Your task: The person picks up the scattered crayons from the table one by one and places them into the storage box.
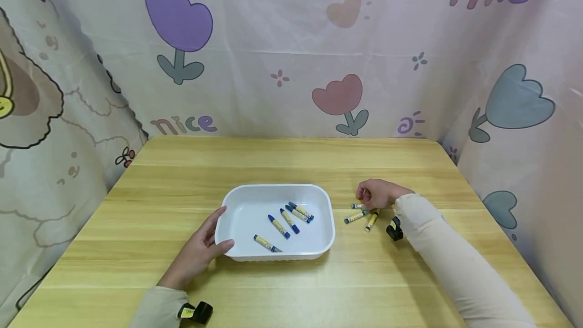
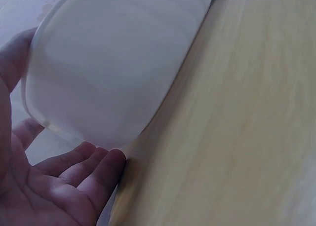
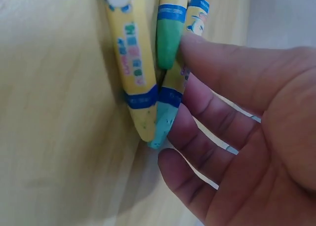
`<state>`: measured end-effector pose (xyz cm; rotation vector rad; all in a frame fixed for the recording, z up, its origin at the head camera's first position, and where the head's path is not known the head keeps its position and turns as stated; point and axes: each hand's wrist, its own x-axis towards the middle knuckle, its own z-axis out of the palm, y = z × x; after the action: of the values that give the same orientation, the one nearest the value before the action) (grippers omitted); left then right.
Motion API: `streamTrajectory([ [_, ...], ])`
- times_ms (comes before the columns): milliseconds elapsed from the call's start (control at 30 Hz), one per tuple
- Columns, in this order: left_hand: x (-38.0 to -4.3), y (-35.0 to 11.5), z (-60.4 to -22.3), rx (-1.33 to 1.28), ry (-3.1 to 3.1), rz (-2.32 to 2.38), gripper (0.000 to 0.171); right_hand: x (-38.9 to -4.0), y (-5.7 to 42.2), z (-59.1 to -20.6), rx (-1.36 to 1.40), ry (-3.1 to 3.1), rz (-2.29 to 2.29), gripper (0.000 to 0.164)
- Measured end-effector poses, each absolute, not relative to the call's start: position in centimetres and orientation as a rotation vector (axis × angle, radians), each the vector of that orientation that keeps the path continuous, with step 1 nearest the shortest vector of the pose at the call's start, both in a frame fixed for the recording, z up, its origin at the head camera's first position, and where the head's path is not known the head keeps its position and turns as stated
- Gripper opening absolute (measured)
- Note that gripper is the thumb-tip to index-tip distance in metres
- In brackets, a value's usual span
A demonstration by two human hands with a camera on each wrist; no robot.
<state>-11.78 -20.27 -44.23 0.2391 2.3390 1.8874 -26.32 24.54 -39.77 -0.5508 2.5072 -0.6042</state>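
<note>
My left hand (image 1: 198, 247) holds the left end of a white plastic tray (image 1: 273, 255), thumb over the front rim. In the left wrist view, fingertips (image 2: 116, 159) lie against its outer wall (image 2: 113, 73). Several wax crayons, blue and grey-blue tipped, lie in the tray, among them a blue crayon (image 1: 279, 227). To its right, my right hand (image 1: 380, 194) reaches over a small group of crayons. In the right wrist view its thumb touches or nearly touches a green crayon (image 3: 169, 41), fingers beside a teal crayon (image 3: 165, 112); a yellow crayon (image 3: 136, 63) lies alongside. No firm grip shows.
The wooden table (image 1: 291, 287) carries the tray and the loose crayons. Printed curtains (image 1: 273, 65) stand along its back and sides. A black wrist camera (image 1: 394, 229) sits under the right wrist, another camera (image 1: 200, 313) at the left.
</note>
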Motion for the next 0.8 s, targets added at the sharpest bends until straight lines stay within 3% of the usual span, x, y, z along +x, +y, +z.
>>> streamTrajectory([
  [500,-11.9,-20.4,-44.3,0.215,2.335,1.869,0.08,-26.9,24.4,-39.6,-0.606,2.498,-0.631,0.014],
  [800,-12.0,-20.4,-44.3,0.239,2.318,1.883,0.081,-27.0,23.5,-38.4,-0.599,2.482,-0.71,0.027],
])
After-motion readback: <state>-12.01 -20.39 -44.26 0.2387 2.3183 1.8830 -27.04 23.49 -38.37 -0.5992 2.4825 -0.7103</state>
